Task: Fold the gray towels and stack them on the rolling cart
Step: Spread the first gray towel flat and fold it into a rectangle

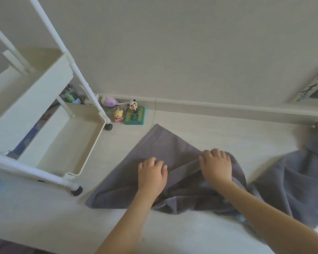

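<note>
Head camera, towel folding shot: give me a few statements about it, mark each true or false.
1. Both hands, left hand and right hand, rest on the gray towel. True.
2. The towel lies on the floor. True.
3. Folded towels fill the rolling cart bottom tray. False: no towels there.
4. A panda figure stands by the wall. True.
5. No other gray cloth is visible. False: a second gray towel lies right.

Single head-worn wide-angle view, looking forward and steeply down from close above the left hand (pixel 151 173) and right hand (pixel 216 165), toward the wall (pixel 173 43) beyond them.
</note>
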The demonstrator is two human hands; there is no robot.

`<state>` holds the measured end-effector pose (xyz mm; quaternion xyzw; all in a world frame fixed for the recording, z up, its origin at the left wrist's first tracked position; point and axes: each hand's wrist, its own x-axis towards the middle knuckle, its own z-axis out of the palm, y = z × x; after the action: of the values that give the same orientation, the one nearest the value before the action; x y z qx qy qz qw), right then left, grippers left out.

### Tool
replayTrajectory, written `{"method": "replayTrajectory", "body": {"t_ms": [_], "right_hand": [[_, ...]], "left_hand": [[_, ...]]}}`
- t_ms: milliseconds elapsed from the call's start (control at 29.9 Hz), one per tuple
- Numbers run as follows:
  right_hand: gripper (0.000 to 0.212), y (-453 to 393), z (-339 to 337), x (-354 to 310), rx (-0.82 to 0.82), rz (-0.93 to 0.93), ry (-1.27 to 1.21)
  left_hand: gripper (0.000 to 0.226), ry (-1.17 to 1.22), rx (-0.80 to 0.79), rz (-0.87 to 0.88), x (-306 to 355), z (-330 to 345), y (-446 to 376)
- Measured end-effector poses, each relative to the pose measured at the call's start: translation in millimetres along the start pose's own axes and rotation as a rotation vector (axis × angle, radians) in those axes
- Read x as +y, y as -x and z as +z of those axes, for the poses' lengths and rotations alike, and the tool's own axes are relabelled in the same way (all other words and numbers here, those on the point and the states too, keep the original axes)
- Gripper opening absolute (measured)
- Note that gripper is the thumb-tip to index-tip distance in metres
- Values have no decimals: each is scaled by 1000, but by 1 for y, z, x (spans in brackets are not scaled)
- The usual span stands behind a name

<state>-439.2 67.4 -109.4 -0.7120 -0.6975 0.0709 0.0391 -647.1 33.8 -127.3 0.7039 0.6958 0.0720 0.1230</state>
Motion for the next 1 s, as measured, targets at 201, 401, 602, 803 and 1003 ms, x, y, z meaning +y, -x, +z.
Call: {"method": "replayTrajectory", "body": {"t_ms": [201, 401, 602, 803, 1003], "right_hand": [[65, 17, 34, 3, -228, -37, -12], [67, -14, 45, 29, -304, -277, 68], [63, 12, 48, 36, -281, -572, 150], [66, -4, 40, 53, -271, -538, 259], [61, 43, 33, 17, -226, -519, 156]], "left_hand": [[54, -13, -365, -54, -9, 8, -33], [68, -60, -378, -399, -20, 6, -46], [79, -117, -327, -478, -33, 7, -34], [77, -104, -279, -500, -51, 14, -14], [69, -4, -142, -308, -34, 12, 4]]}}
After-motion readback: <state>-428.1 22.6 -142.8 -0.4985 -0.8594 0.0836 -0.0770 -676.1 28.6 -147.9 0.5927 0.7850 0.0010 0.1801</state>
